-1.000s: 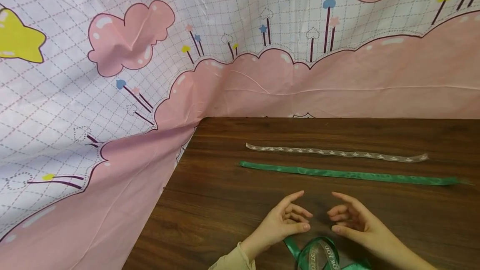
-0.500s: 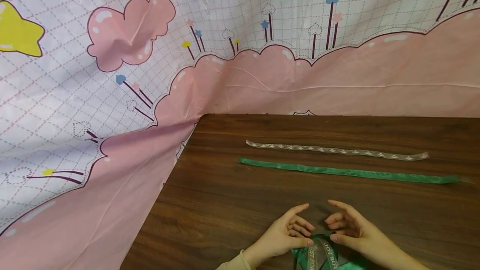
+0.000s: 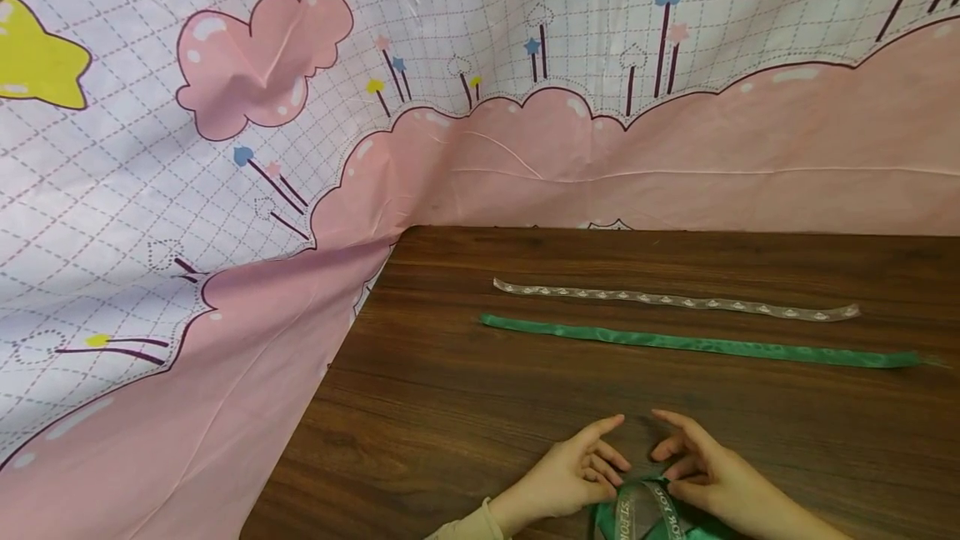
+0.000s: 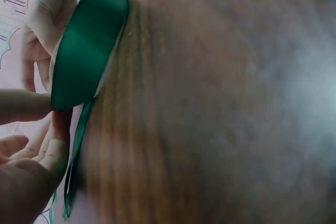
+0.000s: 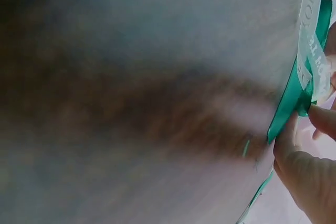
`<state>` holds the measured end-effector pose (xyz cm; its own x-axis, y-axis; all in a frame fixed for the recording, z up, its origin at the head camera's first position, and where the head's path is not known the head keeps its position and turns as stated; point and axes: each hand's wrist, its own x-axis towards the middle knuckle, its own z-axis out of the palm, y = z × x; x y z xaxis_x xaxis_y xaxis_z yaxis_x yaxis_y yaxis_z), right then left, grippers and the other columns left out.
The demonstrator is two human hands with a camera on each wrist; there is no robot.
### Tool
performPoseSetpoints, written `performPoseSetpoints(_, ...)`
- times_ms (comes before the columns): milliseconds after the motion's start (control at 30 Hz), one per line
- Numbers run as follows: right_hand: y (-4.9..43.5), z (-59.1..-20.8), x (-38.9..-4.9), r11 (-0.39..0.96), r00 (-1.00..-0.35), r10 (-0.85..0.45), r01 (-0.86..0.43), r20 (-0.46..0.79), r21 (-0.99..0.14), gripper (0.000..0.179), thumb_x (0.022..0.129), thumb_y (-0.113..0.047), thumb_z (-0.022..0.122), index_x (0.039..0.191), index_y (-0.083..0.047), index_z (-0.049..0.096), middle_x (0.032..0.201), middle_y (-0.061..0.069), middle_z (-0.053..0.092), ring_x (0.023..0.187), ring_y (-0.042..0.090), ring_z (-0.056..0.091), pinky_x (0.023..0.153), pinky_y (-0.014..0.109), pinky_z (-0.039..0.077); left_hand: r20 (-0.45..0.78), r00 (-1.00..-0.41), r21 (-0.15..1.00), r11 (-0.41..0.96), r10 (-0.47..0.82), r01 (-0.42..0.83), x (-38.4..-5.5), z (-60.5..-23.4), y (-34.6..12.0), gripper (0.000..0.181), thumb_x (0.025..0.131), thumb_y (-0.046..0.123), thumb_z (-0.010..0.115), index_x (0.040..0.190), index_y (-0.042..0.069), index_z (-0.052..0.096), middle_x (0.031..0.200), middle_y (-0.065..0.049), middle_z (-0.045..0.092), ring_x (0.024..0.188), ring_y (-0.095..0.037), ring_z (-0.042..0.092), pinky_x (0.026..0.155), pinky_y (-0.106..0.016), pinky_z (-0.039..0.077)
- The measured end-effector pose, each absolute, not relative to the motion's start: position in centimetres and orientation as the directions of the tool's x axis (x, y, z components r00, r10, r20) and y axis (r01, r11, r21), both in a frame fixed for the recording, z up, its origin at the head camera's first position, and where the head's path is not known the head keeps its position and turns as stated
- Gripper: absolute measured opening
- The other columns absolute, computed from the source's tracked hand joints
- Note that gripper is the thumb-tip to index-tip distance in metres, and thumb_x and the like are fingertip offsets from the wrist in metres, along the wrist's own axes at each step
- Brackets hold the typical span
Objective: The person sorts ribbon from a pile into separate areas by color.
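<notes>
At the bottom of the head view my hands face each other over a looped bundle of green satin ribbon (image 3: 606,517) and sheer ribbon (image 3: 625,515) with white lettering. My left hand (image 3: 573,473) pinches the left side of the loop with thumb and fingers. A broad green ribbon loop (image 4: 89,51) stands up at its fingertips in the left wrist view. My right hand (image 3: 712,473) pinches the green ribbon (image 5: 286,106) at the other side, its thumb (image 5: 323,119) on the band beside the lettered sheer ribbon (image 5: 315,51). The lower part of the bundle is cut off in the head view.
A long green ribbon strip (image 3: 675,342) lies flat across the dark wooden table (image 3: 420,407). Behind it lies a sheer strip with white motifs (image 3: 645,297). A pink and white printed cloth (image 3: 525,157) hangs along the table's back and left sides.
Both hands have come down toward the bottom edge, from hovering above the ribbon bundle to pinching its loop on either side. The two strips on the table have stayed put.
</notes>
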<state>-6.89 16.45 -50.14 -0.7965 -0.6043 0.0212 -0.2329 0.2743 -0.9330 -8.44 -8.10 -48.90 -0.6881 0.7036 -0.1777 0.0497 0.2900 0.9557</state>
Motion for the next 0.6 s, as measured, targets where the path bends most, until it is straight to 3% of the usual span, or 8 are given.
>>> performPoseSetpoints(100,16.6,-50.2,-7.0,0.215,-0.777,-0.622,-0.285,0.094,-0.934,0.069,0.087,0.005,0.054,0.140,0.009,0.010,0.109,0.030,0.050,0.086,-0.003,0.054,0.069,0.018,0.051,-0.182,-0.689,0.951,0.304,0.701,0.059,-8.4,-48.8,-8.2,0.073,0.086,-0.006,0.056,0.148,0.012,0.021,0.116,-0.013,0.060,0.089,0.004,0.059,0.078,-0.011,0.049)
performPoseSetpoints(333,17.1,-49.8,-7.5,0.063,-0.752,-0.622,-0.323,0.216,-0.944,0.063,0.089,0.013,0.045,0.144,0.000,0.017,0.105,0.000,0.058,0.092,0.002,0.055,0.068,0.018,0.049,-0.197,-0.676,0.922,0.368,0.710,0.118,-8.4,-48.7,-8.2,0.071,0.088,-0.001,0.057,0.148,0.013,0.022,0.113,-0.013,0.067,0.086,0.004,0.061,0.074,-0.010,0.049)
performPoseSetpoints(467,17.1,-49.1,-7.7,0.040,-0.752,-0.622,-0.308,0.218,-0.950,0.059,0.090,0.011,0.047,0.140,0.007,0.016,0.100,0.005,0.059,0.088,0.006,0.058,0.069,0.020,0.050,-0.223,-0.667,0.906,0.403,0.711,0.126,-8.3,-48.6,-8.0,0.068,0.088,0.002,0.058,0.146,0.013,0.024,0.107,-0.009,0.069,0.079,0.008,0.058,0.071,-0.010,0.049)
performPoseSetpoints(600,17.3,-48.3,-7.9,0.044,-0.750,-0.628,-0.301,0.208,-0.953,0.061,0.091,0.007,0.049,0.141,0.007,0.015,0.099,0.008,0.059,0.087,0.010,0.059,0.069,0.022,0.051,-0.239,-0.659,0.935,0.352,0.713,0.041,-8.6,-48.3,-8.1,0.063,0.090,0.006,0.057,0.145,0.014,0.027,0.104,-0.010,0.067,0.078,0.007,0.056,0.073,-0.012,0.048)
